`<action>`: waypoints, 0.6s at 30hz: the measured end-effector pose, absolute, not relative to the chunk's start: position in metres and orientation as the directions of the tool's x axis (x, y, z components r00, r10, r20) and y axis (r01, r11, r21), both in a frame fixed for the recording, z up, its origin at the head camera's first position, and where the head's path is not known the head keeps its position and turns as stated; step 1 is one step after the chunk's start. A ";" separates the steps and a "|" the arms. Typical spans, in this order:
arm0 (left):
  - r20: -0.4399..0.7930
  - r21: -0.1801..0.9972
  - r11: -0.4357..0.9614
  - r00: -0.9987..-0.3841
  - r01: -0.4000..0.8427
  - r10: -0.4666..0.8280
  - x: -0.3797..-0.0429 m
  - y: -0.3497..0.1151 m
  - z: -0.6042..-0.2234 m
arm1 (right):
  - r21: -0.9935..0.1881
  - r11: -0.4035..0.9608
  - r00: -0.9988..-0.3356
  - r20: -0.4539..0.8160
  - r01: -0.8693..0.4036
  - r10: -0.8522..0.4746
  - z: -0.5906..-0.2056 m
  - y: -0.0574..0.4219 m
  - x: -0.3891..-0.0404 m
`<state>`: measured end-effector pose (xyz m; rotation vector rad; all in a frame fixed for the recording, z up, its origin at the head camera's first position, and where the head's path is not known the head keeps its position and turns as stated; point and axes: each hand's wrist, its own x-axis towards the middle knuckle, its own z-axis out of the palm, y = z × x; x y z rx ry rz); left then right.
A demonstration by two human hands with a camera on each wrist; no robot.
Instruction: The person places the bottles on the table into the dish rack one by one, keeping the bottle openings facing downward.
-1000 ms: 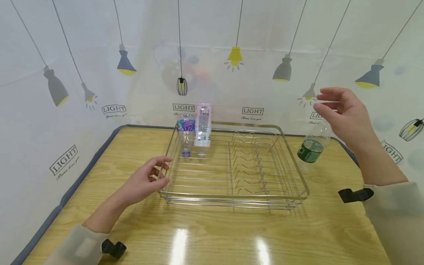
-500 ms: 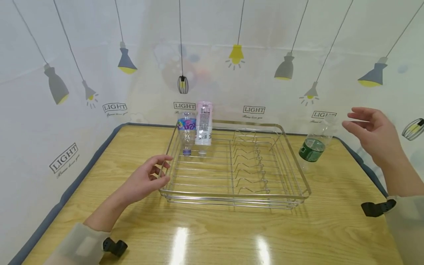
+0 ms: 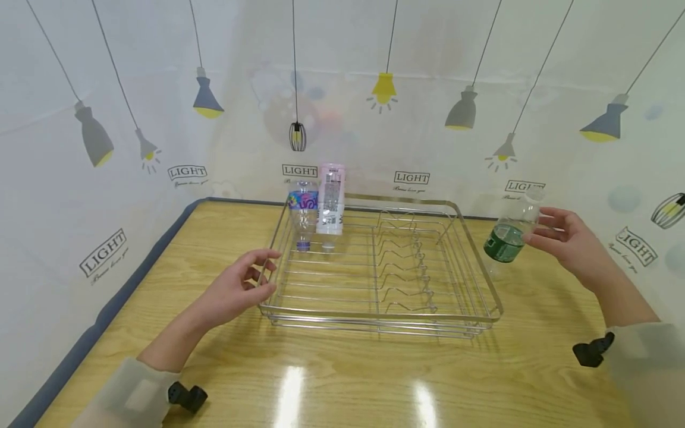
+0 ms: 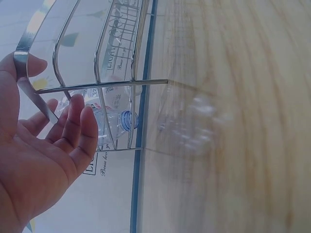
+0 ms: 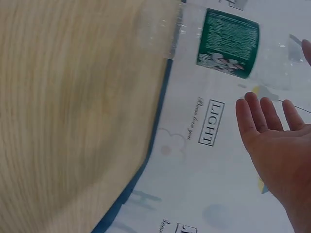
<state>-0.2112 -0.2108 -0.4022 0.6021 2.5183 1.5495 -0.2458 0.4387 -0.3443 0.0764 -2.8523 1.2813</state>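
My left hand (image 3: 235, 291) holds the left rim of a wire dish rack (image 3: 374, 316), its thumb and fingers about the flat metal band (image 4: 22, 63). In the rack's back left corner stands a clear plastic bottle (image 3: 304, 223), upside down on its purple cap. Beside it a pink and white bottle (image 3: 331, 202) is also bottom up. To the right of the rack, a clear bottle with a green label (image 3: 504, 242) stands on the table. My right hand (image 3: 575, 246) is right beside that bottle, fingers extended; the right wrist view shows a gap between them.
The rack has a row of wavy wire dividers (image 3: 404, 276) on its right side. Beneath it is a wooden table (image 3: 342, 380), with a blue border (image 3: 99, 327) along its edge. A white backdrop (image 3: 342, 142) printed with lamps rises behind.
My right hand first moved right, away from above the green-labelled bottle, then came down and left to its side. My left hand stays at the rack's rim.
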 end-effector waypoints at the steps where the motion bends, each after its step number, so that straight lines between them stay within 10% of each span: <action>1: 0.097 0.879 0.397 -0.914 0.265 0.395 -0.211 -0.211 -0.402 | -0.746 0.665 -0.999 0.020 -0.046 -0.047 -0.347 0.437 -0.247; 18: 0.094 0.881 0.395 -0.914 0.261 0.395 -0.209 -0.212 -0.401 | -0.742 0.670 -0.999 -0.009 -0.026 -0.049 -0.364 0.422 -0.262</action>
